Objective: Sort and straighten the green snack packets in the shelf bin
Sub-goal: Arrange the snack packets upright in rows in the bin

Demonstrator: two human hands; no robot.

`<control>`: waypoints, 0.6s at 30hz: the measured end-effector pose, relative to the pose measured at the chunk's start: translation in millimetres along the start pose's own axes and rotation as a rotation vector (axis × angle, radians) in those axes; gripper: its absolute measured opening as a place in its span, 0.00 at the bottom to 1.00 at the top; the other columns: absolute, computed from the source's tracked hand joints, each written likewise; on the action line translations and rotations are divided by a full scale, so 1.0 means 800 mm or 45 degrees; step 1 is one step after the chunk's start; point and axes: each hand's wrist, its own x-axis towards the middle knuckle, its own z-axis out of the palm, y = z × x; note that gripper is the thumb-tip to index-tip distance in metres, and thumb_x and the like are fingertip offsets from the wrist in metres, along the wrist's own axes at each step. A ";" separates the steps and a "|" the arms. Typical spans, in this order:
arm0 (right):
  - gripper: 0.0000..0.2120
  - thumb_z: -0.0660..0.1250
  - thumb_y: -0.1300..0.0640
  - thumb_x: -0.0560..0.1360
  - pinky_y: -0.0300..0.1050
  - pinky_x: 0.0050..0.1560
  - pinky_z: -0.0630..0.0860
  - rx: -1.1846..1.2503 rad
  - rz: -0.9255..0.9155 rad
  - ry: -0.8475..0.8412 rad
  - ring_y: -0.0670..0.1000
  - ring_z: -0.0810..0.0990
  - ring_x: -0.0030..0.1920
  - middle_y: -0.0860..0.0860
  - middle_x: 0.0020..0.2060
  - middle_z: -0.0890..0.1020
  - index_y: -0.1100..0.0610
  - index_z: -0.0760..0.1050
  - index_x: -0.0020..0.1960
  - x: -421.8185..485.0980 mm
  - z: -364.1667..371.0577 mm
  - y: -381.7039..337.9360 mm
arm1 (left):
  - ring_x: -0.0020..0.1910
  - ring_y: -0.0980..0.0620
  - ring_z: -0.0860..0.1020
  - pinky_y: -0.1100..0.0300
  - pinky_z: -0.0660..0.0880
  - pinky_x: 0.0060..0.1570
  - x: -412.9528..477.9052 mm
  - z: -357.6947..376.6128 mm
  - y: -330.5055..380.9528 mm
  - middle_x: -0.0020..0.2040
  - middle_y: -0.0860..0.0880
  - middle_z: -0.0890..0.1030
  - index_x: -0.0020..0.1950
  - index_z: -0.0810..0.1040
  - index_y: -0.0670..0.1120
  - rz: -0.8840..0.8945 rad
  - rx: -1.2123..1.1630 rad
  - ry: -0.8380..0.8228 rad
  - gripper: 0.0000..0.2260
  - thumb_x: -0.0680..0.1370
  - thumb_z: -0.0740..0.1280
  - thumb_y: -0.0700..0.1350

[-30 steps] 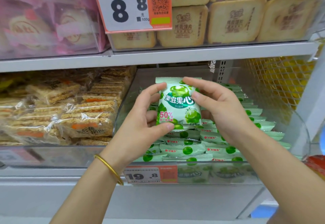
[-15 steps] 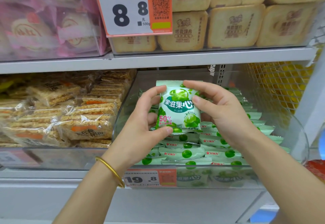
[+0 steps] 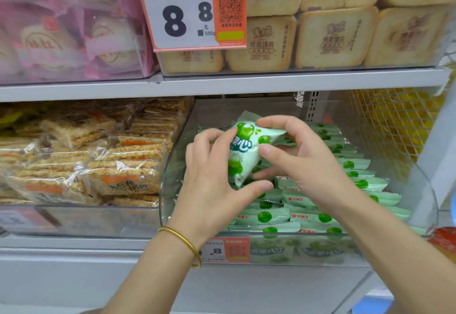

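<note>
A pale green snack packet [image 3: 243, 148] printed with green apples is tilted above the clear shelf bin [image 3: 417, 180]. My left hand [image 3: 212, 185] grips its left side and lower corner between fingers and thumb. My right hand [image 3: 296, 158] pinches its top and right side, fingers curled over the upper edge. Below them several more green packets [image 3: 318, 205] lie in overlapping rows in the bin, running from the front toward the back right. The packets under my hands are hidden.
A neighbouring clear bin of wrapped rice-crisp bars [image 3: 98, 156] stands to the left. The shelf above [image 3: 222, 84] carries pink packs, toast-like packs and an orange price tag [image 3: 192, 10]. A yellow mesh bin [image 3: 394, 126] is at the right. A price label [image 3: 227, 250] hangs on the bin front.
The packet was upright and facing me; it has been turned and tipped so its top leans right, and both hands have shifted their hold around it.
</note>
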 end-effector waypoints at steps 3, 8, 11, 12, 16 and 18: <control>0.18 0.65 0.67 0.75 0.46 0.45 0.81 -0.055 -0.064 -0.076 0.54 0.82 0.49 0.58 0.58 0.76 0.52 0.73 0.61 0.000 0.003 0.004 | 0.58 0.57 0.65 0.70 0.65 0.60 0.003 -0.001 -0.005 0.56 0.55 0.63 0.70 0.68 0.52 0.013 -0.041 0.089 0.28 0.71 0.72 0.49; 0.22 0.68 0.58 0.74 0.28 0.49 0.72 -0.540 -0.131 0.149 0.41 0.74 0.52 0.48 0.55 0.70 0.42 0.70 0.65 0.004 -0.011 0.004 | 0.57 0.69 0.71 0.77 0.66 0.55 0.006 -0.019 -0.004 0.58 0.63 0.74 0.68 0.65 0.59 -0.063 -0.335 0.071 0.25 0.75 0.68 0.42; 0.19 0.67 0.55 0.75 0.33 0.47 0.77 -0.392 0.007 0.066 0.39 0.77 0.49 0.43 0.57 0.74 0.39 0.67 0.61 0.005 -0.016 0.005 | 0.54 0.61 0.78 0.67 0.73 0.54 0.004 -0.024 -0.002 0.53 0.56 0.81 0.65 0.61 0.66 -0.057 -0.552 -0.007 0.28 0.76 0.68 0.41; 0.17 0.66 0.57 0.76 0.39 0.42 0.80 -0.252 0.062 0.035 0.42 0.80 0.47 0.45 0.56 0.77 0.41 0.69 0.60 0.005 -0.016 0.005 | 0.54 0.59 0.79 0.63 0.74 0.54 0.003 -0.024 -0.001 0.54 0.55 0.81 0.65 0.62 0.67 -0.045 -0.596 -0.046 0.27 0.76 0.67 0.41; 0.15 0.65 0.61 0.76 0.45 0.33 0.80 -0.063 0.080 0.042 0.50 0.82 0.41 0.53 0.52 0.81 0.53 0.72 0.62 0.006 -0.016 0.006 | 0.62 0.59 0.72 0.55 0.73 0.61 0.003 -0.023 0.000 0.62 0.60 0.73 0.65 0.67 0.63 0.037 -0.621 -0.148 0.26 0.73 0.69 0.43; 0.15 0.65 0.61 0.76 0.43 0.32 0.79 -0.022 0.081 0.048 0.50 0.82 0.39 0.54 0.51 0.82 0.55 0.72 0.62 0.007 -0.017 0.007 | 0.64 0.60 0.71 0.53 0.72 0.63 0.003 -0.022 0.000 0.62 0.62 0.72 0.65 0.67 0.63 0.043 -0.630 -0.146 0.27 0.71 0.69 0.43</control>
